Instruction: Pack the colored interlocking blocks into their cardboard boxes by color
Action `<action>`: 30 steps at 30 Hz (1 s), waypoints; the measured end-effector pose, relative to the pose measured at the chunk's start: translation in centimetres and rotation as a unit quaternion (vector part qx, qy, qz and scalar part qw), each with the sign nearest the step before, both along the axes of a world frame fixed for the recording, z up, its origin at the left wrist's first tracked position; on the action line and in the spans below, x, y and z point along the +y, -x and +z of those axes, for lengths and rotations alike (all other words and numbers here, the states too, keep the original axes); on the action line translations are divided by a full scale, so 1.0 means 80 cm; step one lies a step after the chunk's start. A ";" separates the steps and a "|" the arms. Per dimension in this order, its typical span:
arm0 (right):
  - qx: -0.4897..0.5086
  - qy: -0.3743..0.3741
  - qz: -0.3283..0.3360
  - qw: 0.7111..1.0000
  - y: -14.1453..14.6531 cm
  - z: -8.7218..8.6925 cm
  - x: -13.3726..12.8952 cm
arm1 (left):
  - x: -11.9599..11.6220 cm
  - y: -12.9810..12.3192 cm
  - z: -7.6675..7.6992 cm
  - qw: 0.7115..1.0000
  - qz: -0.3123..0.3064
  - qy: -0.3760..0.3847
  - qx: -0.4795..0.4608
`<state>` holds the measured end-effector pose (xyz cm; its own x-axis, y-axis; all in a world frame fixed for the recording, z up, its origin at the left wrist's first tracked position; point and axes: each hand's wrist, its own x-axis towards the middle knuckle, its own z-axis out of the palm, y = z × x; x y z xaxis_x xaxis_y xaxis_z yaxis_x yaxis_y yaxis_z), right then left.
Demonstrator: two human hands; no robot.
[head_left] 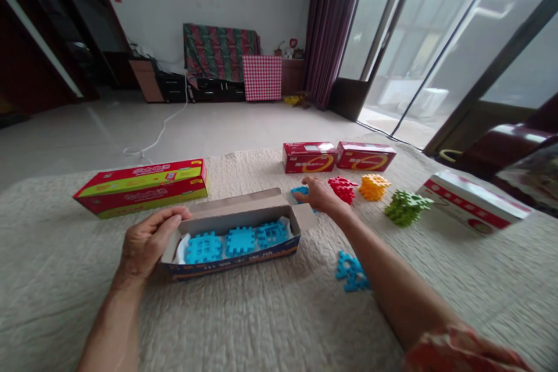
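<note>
An open, long cardboard box (235, 264) with a dark printed side stands in front of me, flaps up. Inside it, three visible blue notched plastic tiles (240, 242) lie on white lining. The thumb and fingers of my left hand (146, 241) pinch the box at its far left corner. Beyond the box's right end, my right hand (321, 195) reaches out with its fingers closed around a blue notched tile (299, 190), which they partly hide. Another blue notched tile (351, 272) lies flat beside my right forearm, which covers part of it.
Red (342, 189), yellow (374, 187) and green (406, 208) stacks of notched tiles stand to the right. Two red boxes (309, 158) sit behind them. A white-and-red box (475, 200) is at far right, a red-and-green box (142, 189) at left. A quilted cover (244, 325) lies underneath.
</note>
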<state>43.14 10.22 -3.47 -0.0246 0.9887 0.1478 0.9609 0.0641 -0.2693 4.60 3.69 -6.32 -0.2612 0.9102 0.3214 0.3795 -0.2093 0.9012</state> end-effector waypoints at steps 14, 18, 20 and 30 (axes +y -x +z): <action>0.023 -0.048 0.028 0.998 -0.014 0.013 -0.016 | -0.006 -0.010 0.012 0.999 0.007 0.013 -0.029; 0.015 -0.070 0.070 0.995 -0.045 0.019 -0.067 | -0.006 -0.010 0.012 0.999 0.005 0.015 -0.030; 0.018 -0.053 0.118 0.991 -0.061 0.016 -0.093 | -0.006 -0.010 0.011 0.999 0.009 0.020 -0.030; 0.028 0.034 0.213 0.976 -0.088 -0.009 -0.113 | -0.001 0.002 -0.002 1.000 0.004 0.010 0.007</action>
<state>50.14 1.15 -4.20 -0.4304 0.8977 0.0943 0.8345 0.4355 -0.3376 4.42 3.60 -6.49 -0.2631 0.9143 0.3078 0.3939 -0.1895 0.8994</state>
